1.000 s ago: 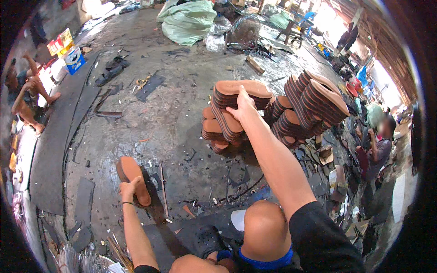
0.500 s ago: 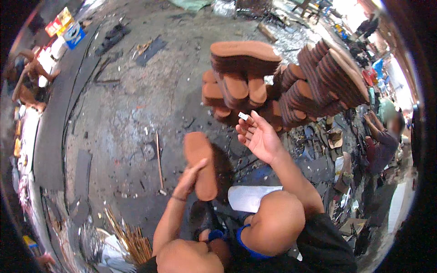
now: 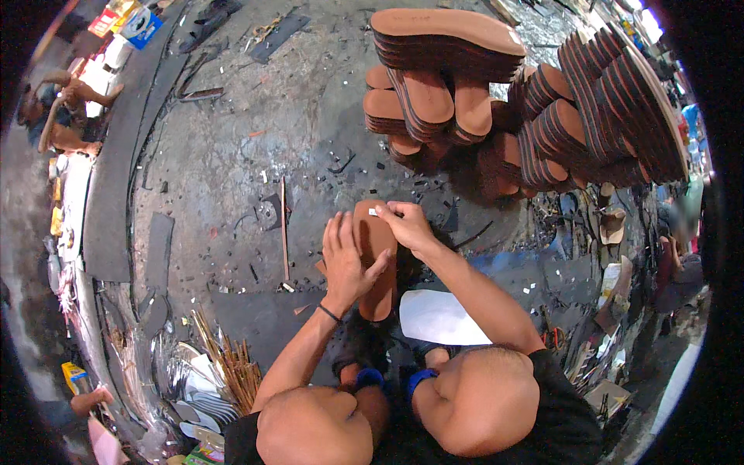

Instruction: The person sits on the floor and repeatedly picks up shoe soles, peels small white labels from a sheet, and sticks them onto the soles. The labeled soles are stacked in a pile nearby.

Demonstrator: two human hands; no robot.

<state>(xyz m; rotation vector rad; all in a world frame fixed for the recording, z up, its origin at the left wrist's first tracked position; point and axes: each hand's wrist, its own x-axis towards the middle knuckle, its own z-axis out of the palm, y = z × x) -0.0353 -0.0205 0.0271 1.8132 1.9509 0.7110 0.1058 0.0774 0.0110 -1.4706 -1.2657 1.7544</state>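
Observation:
A brown shoe sole [image 3: 377, 292] stands lengthwise in front of my knees. My left hand [image 3: 346, 262] grips it from the left side, fingers along its edge and thumb across its face. At the sole's far end, my right hand [image 3: 408, 227] pinches a small white sticker [image 3: 373, 211] between thumb and fingertips, against the brown surface. Beyond the hands, to the right, rise stacks of similar brown soles [image 3: 446, 31], some lying flat and others leaning on edge [image 3: 620, 108].
A white sheet [image 3: 438, 318] lies by my right knee. Thin sticks [image 3: 225, 353] are bundled at the lower left, and one stick [image 3: 284, 232] lies on the floor. Scissors [image 3: 553, 338] rest at the right. Other people sit at far left [image 3: 70, 108] and far right [image 3: 682, 248].
My right hand has come down and left, bringing the white sticker from the air onto the sole's far end. The left hand has shifted right with the sole. The view has tilted downward.

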